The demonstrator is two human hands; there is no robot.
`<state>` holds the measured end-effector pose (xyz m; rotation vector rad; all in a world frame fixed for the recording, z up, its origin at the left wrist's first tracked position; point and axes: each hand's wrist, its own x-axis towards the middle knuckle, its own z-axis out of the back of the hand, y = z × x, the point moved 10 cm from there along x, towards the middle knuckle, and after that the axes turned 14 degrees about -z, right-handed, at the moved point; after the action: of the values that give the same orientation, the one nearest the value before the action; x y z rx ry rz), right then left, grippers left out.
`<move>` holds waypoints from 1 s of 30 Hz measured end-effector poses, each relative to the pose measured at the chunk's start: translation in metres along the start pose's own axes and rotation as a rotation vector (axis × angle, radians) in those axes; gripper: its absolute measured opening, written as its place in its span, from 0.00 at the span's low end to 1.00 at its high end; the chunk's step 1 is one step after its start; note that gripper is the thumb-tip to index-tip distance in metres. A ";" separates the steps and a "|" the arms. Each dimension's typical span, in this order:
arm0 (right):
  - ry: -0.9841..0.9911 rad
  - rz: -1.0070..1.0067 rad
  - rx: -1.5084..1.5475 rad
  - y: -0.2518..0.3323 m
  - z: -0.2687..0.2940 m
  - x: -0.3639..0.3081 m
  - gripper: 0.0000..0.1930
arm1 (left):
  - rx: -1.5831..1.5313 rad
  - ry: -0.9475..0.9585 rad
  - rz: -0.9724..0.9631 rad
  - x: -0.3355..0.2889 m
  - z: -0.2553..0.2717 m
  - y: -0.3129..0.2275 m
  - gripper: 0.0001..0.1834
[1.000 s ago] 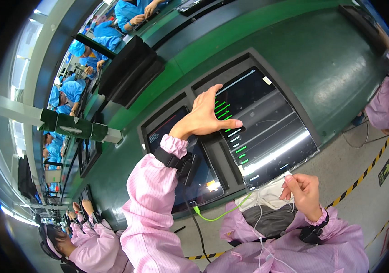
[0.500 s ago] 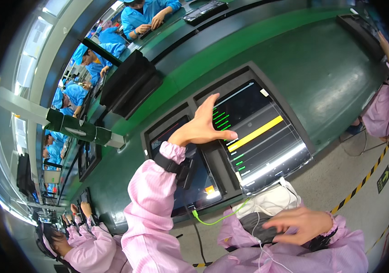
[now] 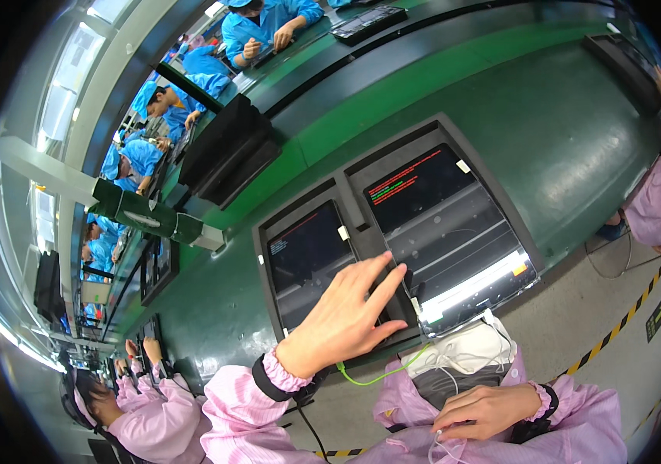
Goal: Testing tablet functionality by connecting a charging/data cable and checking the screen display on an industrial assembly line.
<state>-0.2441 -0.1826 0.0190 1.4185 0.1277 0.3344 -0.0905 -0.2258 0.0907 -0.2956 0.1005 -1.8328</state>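
Observation:
Two black tablets lie side by side in a dark foam tray (image 3: pixel 493 182). Red and green text lines show at the top of the right tablet (image 3: pixel 454 240); the left tablet (image 3: pixel 307 236) has a dark screen with faint small text. My left hand (image 3: pixel 346 313) is open, fingers spread, over the divider between them. Its fingertips are by the right tablet's left edge; whether they touch is unclear. It hides the left tablet's lower part. Low over my lap, my right hand (image 3: pixel 485 410) has its fingers closed on a thin white cable (image 3: pixel 440 439).
A green cable (image 3: pixel 369 383) runs along the near tray edge. White cables gather by a white cloth-like bundle (image 3: pixel 462 352) below the right tablet. A padded post (image 3: pixel 141 213) and black stacked trays (image 3: pixel 230 151) stand at left on the green bench (image 3: pixel 570 155). Co-workers sit around.
My left hand has drawn back toward me off the right screen. That screen went from a list with a yellow bar to red and green text. My right hand closed on the white cable.

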 end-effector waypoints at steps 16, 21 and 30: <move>-0.423 -0.121 0.035 -0.008 0.054 -0.011 0.10 | -0.085 0.043 -0.199 -0.001 -0.031 -0.039 0.31; -0.480 -0.122 0.060 -0.001 0.067 -0.021 0.13 | -0.140 0.118 -0.226 0.004 -0.042 -0.044 0.28; -1.337 -0.292 0.272 -0.052 0.123 -0.105 0.04 | -0.077 -0.041 -0.046 0.003 -0.011 0.009 0.33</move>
<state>-0.3009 -0.3365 -0.0243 1.6023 -0.7280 -0.9225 -0.0855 -0.2319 0.0780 -0.3917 0.1373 -1.8701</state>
